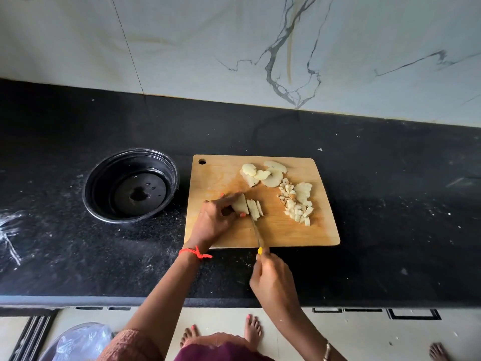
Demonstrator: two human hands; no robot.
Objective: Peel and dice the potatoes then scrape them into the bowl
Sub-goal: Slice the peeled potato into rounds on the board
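A wooden cutting board [281, 230] lies on the black counter. My left hand [216, 220] pins a peeled potato piece [240, 203] against the board. Cut strips [255, 208] lean just right of that piece. My right hand [270, 277] grips a yellow-handled knife [257, 235], its blade resting against the strips. Diced potato [296, 207] is heaped on the board's right half. Round potato slices [263, 174] lie at the board's far side. An empty black bowl [104, 175] stands on the counter left of the board.
The black counter [390, 204] ends at a marble wall behind and at a front edge near my body. On the floor are my bare feet, another person's foot [438, 351] at the right, and a plastic-covered round thing [78, 342] at the lower left.
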